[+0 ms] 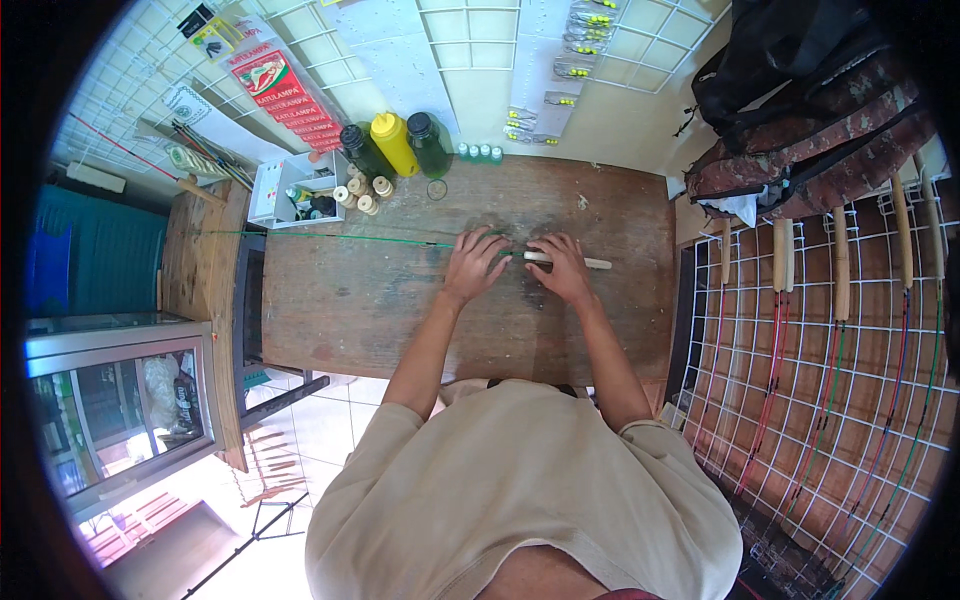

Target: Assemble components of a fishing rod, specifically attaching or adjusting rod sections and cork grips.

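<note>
Here, a worn wooden table (pixel 400 300) fills the middle of the view, its far edge against a pale wall hung with a white wire grid (pixel 480 50). To the right of the table a second wire rack (pixel 800 380) carries a row of fishing rods (pixel 840 330) with wooden handles and red or green shafts. Above that rack, by the table's far right corner, hang a black bag (pixel 780 50) and a camouflage backpack (pixel 810 150). Along the far edge, toward the left corner, stand three bottles: a dark one (pixel 362 150), a yellow one (pixel 393 142) and a green one (pixel 428 143). Left of them sits a white box (pixel 285 190) of small parts, with several thread spools (pixel 362 192) just beside it.

A thin green rod (pixel 340 237) lies across the table, running from beyond its left edge to the centre, where it ends in a pale handle (pixel 585 263). The left hand (pixel 475 265) rests on the rod, fingers curled down over it where shaft meets handle. The right hand (pixel 560 268) covers the handle just beside the left hand, fingers closed down on it, the handle's end showing past the knuckles. The two hands almost touch, midway between the table's side edges and nearer its far edge.
</note>
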A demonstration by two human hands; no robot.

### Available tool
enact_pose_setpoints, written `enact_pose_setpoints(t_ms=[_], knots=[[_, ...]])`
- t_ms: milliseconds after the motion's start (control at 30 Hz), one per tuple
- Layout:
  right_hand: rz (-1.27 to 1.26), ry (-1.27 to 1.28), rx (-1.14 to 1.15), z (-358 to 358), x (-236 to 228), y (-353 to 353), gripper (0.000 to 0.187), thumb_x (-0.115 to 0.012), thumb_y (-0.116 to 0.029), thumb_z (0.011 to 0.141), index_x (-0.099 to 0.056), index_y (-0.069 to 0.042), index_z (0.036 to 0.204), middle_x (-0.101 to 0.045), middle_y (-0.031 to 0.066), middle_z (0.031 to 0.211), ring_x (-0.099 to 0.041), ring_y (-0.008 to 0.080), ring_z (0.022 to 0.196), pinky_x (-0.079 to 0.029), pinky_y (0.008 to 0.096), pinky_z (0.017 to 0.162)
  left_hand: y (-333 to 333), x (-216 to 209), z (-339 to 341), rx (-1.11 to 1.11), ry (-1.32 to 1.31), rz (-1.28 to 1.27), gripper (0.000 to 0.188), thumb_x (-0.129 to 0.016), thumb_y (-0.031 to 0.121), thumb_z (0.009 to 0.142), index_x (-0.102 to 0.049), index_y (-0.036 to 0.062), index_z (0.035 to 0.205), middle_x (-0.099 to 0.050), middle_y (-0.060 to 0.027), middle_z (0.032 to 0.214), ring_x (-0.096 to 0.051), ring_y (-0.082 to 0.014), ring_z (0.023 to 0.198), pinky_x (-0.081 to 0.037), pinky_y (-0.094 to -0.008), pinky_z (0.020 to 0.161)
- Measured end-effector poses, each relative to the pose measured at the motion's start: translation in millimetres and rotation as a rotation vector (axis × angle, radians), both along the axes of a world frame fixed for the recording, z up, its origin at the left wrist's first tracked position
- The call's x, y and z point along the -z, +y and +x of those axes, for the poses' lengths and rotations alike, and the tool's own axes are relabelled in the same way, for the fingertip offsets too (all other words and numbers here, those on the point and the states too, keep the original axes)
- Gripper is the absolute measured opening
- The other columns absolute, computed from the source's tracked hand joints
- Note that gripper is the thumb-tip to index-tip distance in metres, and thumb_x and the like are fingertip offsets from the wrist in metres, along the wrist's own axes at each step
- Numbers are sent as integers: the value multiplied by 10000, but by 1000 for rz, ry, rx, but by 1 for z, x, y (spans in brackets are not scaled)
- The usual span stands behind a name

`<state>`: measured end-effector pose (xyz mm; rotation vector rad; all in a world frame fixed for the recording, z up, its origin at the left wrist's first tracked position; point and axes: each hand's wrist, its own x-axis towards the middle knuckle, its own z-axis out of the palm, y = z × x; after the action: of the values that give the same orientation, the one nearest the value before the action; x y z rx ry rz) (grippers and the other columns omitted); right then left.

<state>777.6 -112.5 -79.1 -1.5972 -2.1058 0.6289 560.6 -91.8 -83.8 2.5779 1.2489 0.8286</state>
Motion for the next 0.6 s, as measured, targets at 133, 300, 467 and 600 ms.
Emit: enact_pose_setpoints(t_ms=[133, 300, 467, 600], knots=[[30, -15, -18, -8, 5, 0, 427, -715, -266, 767, -615, -163, 1169, -571, 67, 1191, -446, 293, 1196, -335, 450, 1019, 0, 1, -12, -17, 12, -15, 331, -673, 259, 821, -623, 117, 1115, -609, -51, 1134, -482, -268, 1181, -337, -457, 1009], [16, 23, -15, -15, 13, -1, 442, -725, -217, 754, -601, -159, 1174, -563, 76, 1197, -454, 296, 1193, -347, 446, 1005, 0, 0, -29, -18, 27, -20, 339, -671, 267, 821, -619, 121, 1122, -606, -44, 1138, -478, -266, 1185, -334, -461, 1006], [-5, 7, 40, -20, 9, -2, 463, -732, -208, 747, -589, -151, 1183, -563, 80, 1191, -454, 299, 1196, -348, 451, 1005, 2, -4, -41, 7, 2, -28, 322, -673, 234, 827, -615, 120, 1122, -610, -52, 1132, -482, -271, 1195, -350, -458, 983], [12, 11, 60, -36, -5, 1, 468, -733, -224, 747, -590, -145, 1185, -565, 81, 1199, -455, 301, 1196, -352, 451, 1004, 2, -4, -52, -20, 1, -29, 308, -667, 235, 830, -616, 117, 1110, -613, -47, 1127, -482, -270, 1193, -344, -452, 982]])
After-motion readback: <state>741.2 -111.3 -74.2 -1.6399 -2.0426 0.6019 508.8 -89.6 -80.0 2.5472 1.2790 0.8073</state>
